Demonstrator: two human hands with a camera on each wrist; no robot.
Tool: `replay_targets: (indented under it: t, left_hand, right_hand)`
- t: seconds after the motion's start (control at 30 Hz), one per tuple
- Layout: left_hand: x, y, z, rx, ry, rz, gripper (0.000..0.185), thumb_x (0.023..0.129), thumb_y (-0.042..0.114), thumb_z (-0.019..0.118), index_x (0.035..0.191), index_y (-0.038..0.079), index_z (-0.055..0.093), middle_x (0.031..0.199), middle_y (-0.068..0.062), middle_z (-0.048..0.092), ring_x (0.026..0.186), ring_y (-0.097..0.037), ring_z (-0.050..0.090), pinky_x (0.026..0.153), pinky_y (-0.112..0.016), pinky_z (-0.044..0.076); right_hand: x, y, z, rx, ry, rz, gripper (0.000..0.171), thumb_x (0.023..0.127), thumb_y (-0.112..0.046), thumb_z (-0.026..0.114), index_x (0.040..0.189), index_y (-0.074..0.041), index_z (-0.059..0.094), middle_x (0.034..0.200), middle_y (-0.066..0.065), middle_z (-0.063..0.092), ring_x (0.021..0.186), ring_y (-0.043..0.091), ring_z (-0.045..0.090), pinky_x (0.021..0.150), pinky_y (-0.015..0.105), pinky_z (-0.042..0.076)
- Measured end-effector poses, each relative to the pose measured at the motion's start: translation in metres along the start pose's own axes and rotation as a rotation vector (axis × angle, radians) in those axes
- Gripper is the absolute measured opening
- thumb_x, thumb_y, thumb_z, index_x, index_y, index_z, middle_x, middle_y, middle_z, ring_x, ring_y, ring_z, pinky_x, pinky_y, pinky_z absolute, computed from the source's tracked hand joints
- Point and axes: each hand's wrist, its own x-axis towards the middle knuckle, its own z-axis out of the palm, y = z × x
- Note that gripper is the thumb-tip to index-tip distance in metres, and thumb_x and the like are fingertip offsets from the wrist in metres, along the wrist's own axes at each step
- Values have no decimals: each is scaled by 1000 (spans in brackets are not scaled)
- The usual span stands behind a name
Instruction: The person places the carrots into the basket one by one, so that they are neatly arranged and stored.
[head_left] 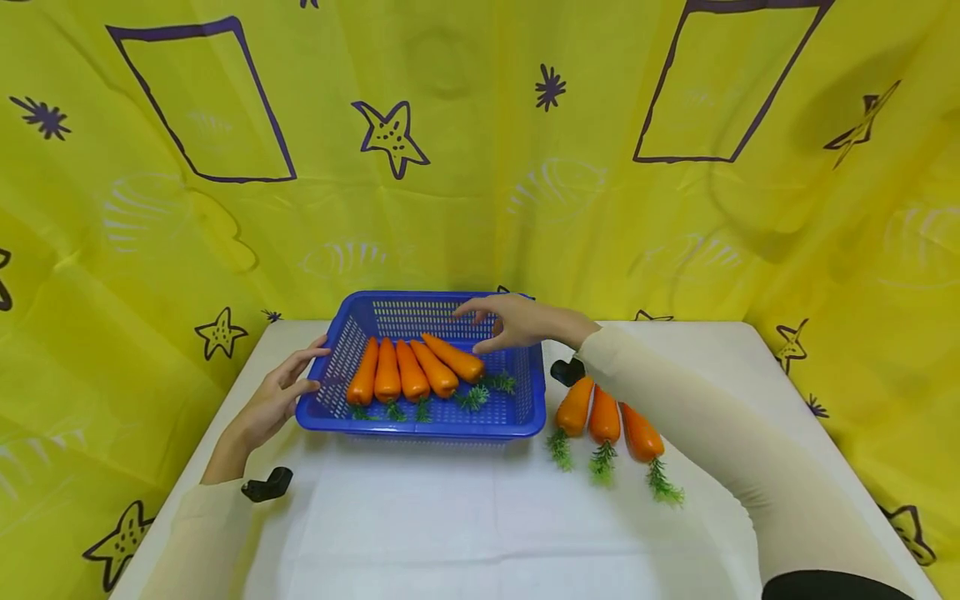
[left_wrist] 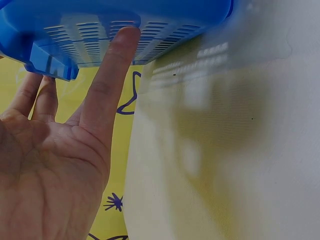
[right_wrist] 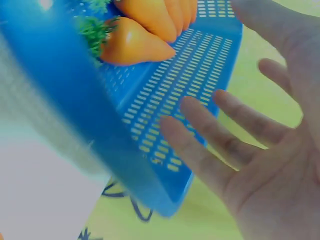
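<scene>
White cloth covers the tabletop [head_left: 450,517], bare in the foreground nearest the viewer. Further in, three loose carrots [head_left: 603,425] lie side by side just right of the basket, leafy ends toward the viewer, partly under the right sleeve [head_left: 712,433]. The blue basket [head_left: 450,423] sits mid-table and holds five carrots [head_left: 408,371] packed in a row, tips toward the far wall, apparently so that they fit its length. The left hand [head_left: 273,400] is spread flat, fingers straight, with one fingertip [left_wrist: 125,37] touching the perforated left wall (a steadying contact, by the look of it, rather than a grip). The right hand [head_left: 510,321] hovers over the far right corner, fingers loosely extended and holding nothing. Behind all stands a yellow backdrop [head_left: 465,167] printed with stars.
</scene>
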Motion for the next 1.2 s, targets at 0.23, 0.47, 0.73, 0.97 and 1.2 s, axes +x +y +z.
replay_targets:
  t: [0.23, 0.47, 0.73, 0.97, 1.2]
  left_hand:
    - [0, 1, 1, 3, 3, -2, 49, 107, 4, 50, 154, 6, 38, 174, -2, 4, 132, 2, 43, 91, -32, 59]
    - [1, 2, 2, 8, 1, 0, 51, 106, 4, 51, 155, 6, 37, 174, -4, 3, 134, 1, 41, 92, -32, 58]
    - [-1, -1, 1, 8, -3, 5, 51, 106, 4, 51, 155, 6, 37, 174, -4, 3, 141, -2, 36, 95, -30, 56]
    - [-1, -2, 2, 13, -3, 13, 50, 106, 4, 51, 155, 5, 37, 174, -5, 3, 146, -13, 31, 93, -31, 57]
    - [0, -2, 1, 16, -9, 29, 49, 107, 3, 49, 155, 4, 37, 174, -5, 3, 156, -30, 13, 96, -28, 55]
  right_hand:
    - [-44, 4, -7, 47, 144, -24, 68, 93, -29, 77, 153, -15, 48, 137, 17, 59, 102, 30, 68, 87, 43, 60]
    - [-95, 10, -8, 89, 264, -4, 67, 91, -25, 80, 150, -13, 51, 135, 18, 60, 105, 36, 67, 77, 37, 62]
    - [-155, 28, -1, 99, 327, 80, 66, 92, -24, 79, 151, -15, 50, 134, 13, 60, 107, 28, 66, 83, 41, 62]
    - [-197, 48, 14, 86, 367, 136, 65, 93, -23, 78, 151, -12, 50, 131, 13, 61, 104, 27, 67, 80, 36, 62]
    - [-220, 64, 31, 118, 401, 172, 63, 93, -19, 78, 149, -14, 51, 128, 13, 63, 101, 32, 68, 77, 32, 62]
